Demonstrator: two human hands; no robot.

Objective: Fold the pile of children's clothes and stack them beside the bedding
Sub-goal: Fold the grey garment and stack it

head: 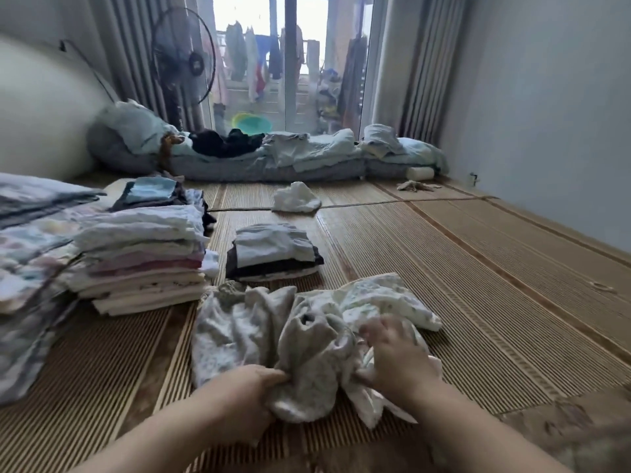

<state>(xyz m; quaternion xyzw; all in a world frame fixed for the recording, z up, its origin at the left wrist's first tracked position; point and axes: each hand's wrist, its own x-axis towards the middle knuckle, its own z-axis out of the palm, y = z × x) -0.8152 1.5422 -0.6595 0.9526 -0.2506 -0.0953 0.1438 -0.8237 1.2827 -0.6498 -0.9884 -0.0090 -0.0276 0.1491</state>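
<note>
— Item one?
— One crumpled pile of clothes (pixel 259 322), on the mat (pixel 444 268) just before me. My left hand (pixel 252 394) clenches its grey near edge. My right hand (pixel 392 360) lies on it, blurred; grip unclear.
— Item two?
— One folded stack (pixel 143 264), touching the bedding (pixel 30 240) at left.

Crumpled garments (pixel 307 339) before two folded stacks (pixel 143 261), bedding (pixel 30 240) leftmost

I read a grey speckled garment (pixel 232 336) at six o'clock, a cream green-sprigged garment (pixel 386 295) at five, a white-pink-cream folded stack (pixel 143 268) at nine, on a tan striped mat (pixel 461 268).
</note>
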